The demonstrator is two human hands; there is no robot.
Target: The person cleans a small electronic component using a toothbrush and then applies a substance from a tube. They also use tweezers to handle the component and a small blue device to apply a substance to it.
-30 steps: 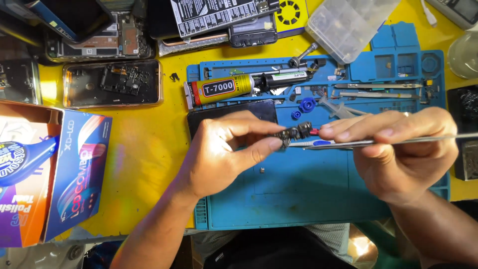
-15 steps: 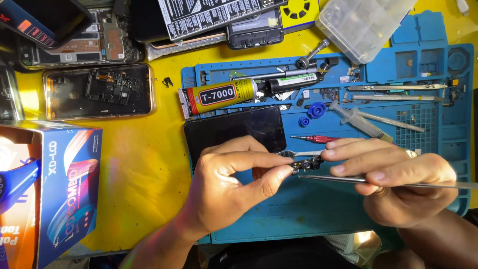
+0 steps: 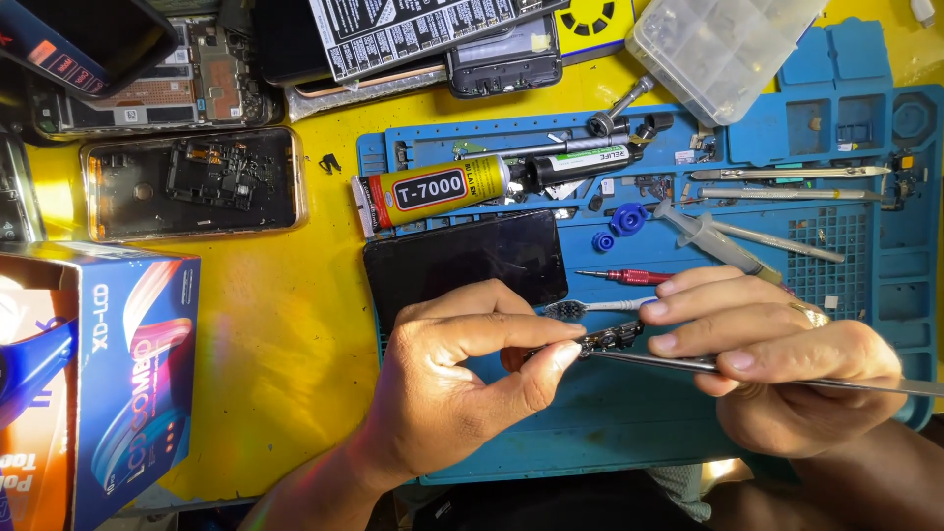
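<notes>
left hand point(image 3: 442, 383) pinches a small dark circuit part point(image 3: 605, 340) above the blue mat point(image 3: 590, 413); right hand point(image 3: 777, 364), fingers closed on metal tweezers point(image 3: 787, 374), probes it, so the next move likely calls for steady tip placement.

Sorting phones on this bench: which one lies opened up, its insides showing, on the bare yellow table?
The opened phone left of the glue tube; the dark phone near the left hand lies closed on the blue mat.
</notes>
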